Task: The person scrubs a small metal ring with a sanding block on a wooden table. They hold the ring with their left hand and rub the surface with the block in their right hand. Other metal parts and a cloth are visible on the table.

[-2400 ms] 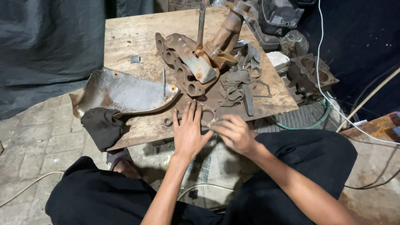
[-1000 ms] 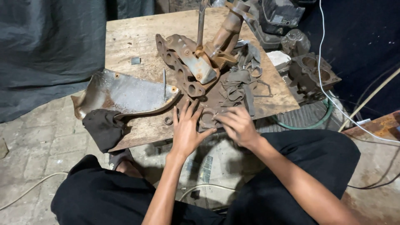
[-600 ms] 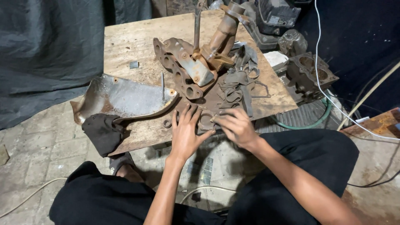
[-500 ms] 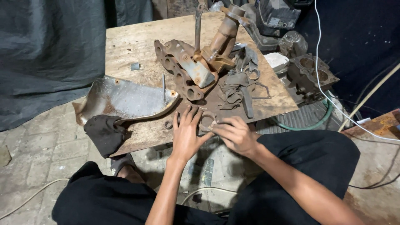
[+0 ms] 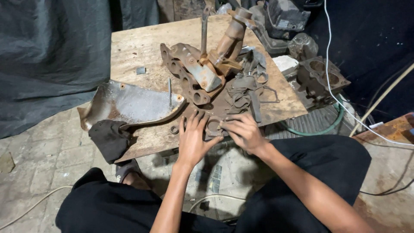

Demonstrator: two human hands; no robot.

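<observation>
My left hand [image 5: 192,141] lies flat, fingers spread, at the near edge of a wooden board [image 5: 142,51], pressing on a thin rusty gasket piece with a round hole [image 5: 213,126]. My right hand [image 5: 243,131] rests beside it, fingers curled onto the same gasket piece. Just beyond my hands stands a rusty exhaust manifold [image 5: 194,71] with a pipe rising from it, and a heap of grey gaskets [image 5: 248,84] lies to its right.
A curved metal heat shield [image 5: 129,103] lies at the board's left, with a black rag [image 5: 108,138] at its near corner. A dark engine part [image 5: 321,77] sits off the right edge, beside a green hose [image 5: 317,129] and white cable [image 5: 345,110]. Dark tarp hangs at left.
Both hands have stayed on the gasket piece at the board's near edge, shifting only slightly. The view has wobbled a little; nothing else on the board has moved.
</observation>
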